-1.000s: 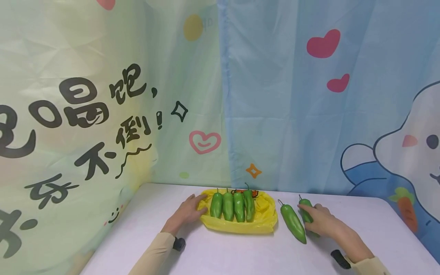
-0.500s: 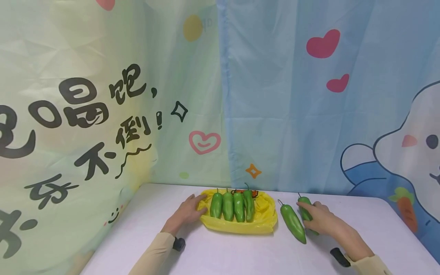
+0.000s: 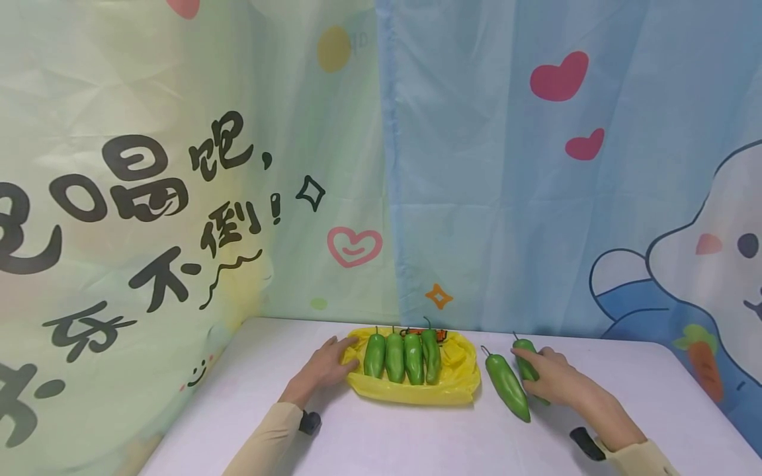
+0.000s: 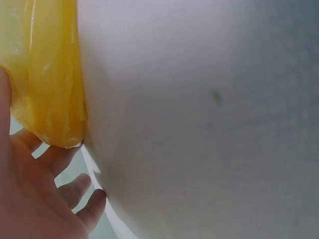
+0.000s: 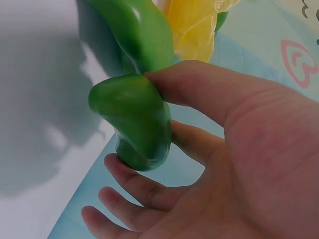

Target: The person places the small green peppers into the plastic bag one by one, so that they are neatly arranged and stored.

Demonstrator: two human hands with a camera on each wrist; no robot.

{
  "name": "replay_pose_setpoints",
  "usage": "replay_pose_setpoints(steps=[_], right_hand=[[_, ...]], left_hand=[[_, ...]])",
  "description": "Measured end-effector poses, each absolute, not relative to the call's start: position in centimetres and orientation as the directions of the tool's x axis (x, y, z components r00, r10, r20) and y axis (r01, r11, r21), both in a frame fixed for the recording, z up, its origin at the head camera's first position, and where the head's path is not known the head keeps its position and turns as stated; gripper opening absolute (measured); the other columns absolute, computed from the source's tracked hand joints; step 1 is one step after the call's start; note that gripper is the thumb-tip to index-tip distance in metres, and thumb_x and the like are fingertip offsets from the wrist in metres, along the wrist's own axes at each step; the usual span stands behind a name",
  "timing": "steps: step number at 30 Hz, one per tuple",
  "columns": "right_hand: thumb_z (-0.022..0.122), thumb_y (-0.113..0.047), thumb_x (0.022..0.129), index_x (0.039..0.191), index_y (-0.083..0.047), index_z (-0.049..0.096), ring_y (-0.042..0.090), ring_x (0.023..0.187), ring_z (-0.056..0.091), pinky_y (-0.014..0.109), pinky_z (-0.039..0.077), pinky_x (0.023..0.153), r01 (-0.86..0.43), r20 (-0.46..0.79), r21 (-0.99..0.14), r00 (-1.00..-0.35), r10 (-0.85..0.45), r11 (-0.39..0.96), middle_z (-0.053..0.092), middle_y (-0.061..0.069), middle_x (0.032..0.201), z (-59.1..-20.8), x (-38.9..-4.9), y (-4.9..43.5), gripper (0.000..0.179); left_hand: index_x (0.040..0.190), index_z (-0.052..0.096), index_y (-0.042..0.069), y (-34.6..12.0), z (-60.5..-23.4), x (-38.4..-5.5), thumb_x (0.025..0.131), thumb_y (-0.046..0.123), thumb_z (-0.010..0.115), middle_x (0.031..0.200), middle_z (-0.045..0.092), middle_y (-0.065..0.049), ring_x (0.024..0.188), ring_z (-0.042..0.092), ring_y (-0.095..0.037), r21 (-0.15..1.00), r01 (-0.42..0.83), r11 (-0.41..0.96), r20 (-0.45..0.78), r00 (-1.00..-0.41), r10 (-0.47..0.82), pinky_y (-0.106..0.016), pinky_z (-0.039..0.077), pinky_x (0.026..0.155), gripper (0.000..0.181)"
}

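A yellow plastic bag (image 3: 411, 395) lies on the table, its rim spread round several green peppers (image 3: 395, 357) that stand side by side. My left hand (image 3: 326, 363) holds the bag's left edge; in the left wrist view the yellow plastic lies between thumb and fingers, with the outer fingers off it. Right of the bag, one loose green pepper (image 3: 507, 387) lies slanted on the table. Just beyond it, my right hand (image 3: 556, 375) pinches another green pepper (image 5: 137, 122) between thumb and fingers, stem pointing away. The right hand partly hides this pepper's lower part in the head view.
The white table (image 3: 452, 443) ends at a printed curtain (image 3: 452, 198) behind and another on the left. A red-orange printed patch (image 3: 440, 334) shows behind the peppers in the bag. Each wrist wears a dark device.
The right hand and the pepper it pinches have shifted slightly left and away, closer to the loose pepper. The left hand, the bag and the peppers in it stay put.
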State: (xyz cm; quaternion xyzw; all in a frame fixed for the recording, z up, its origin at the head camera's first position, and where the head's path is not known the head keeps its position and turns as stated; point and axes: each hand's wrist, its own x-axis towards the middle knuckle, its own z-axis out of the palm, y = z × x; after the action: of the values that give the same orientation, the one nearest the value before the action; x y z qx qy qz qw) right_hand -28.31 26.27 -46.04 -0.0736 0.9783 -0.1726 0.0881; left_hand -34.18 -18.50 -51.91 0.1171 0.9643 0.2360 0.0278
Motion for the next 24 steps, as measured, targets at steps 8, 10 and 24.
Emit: replay_pose_setpoints(steps=[8,10,24], right_hand=[[0.072,-0.018,0.085,0.146,-0.006,0.049,0.033,0.096,0.053,0.050,0.056,0.072,-0.123,-0.146,-0.348,-0.972,-0.184,0.929,0.053,0.029,0.117,-45.7,-28.4,26.1,0.067],[0.072,-0.019,0.085,0.146,-0.006,0.049,0.034,0.097,0.053,0.050,0.057,0.073,-0.127,-0.145,-0.345,-0.972,-0.186,0.930,0.053,0.030,0.118,-45.6,-28.4,26.1,0.066],[0.073,-0.019,0.085,0.147,-0.007,0.048,0.036,0.100,0.052,0.052,0.057,0.074,-0.114,-0.171,-0.367,-0.967,-0.187,0.923,0.051,0.034,0.123,-44.8,-28.3,25.1,0.068]], left_hand=[[0.148,0.050,0.018,-18.5,-51.9,-34.3,0.096,0.036,0.058,0.150,0.054,-0.013,0.147,0.034,-0.045,0.449,0.234,0.862,0.010,-0.966,0.257,-0.067,0.032,0.116,0.056],[0.148,0.050,0.018,-18.5,-51.9,-34.3,0.096,0.036,0.058,0.149,0.054,-0.013,0.147,0.034,-0.045,0.449,0.235,0.862,0.011,-0.966,0.258,-0.067,0.032,0.116,0.056],[0.148,0.050,0.018,-18.6,-51.9,-34.3,0.096,0.036,0.057,0.149,0.054,-0.012,0.147,0.033,-0.045,0.456,0.233,0.859,0.010,-0.966,0.257,-0.067,0.031,0.117,0.056]])
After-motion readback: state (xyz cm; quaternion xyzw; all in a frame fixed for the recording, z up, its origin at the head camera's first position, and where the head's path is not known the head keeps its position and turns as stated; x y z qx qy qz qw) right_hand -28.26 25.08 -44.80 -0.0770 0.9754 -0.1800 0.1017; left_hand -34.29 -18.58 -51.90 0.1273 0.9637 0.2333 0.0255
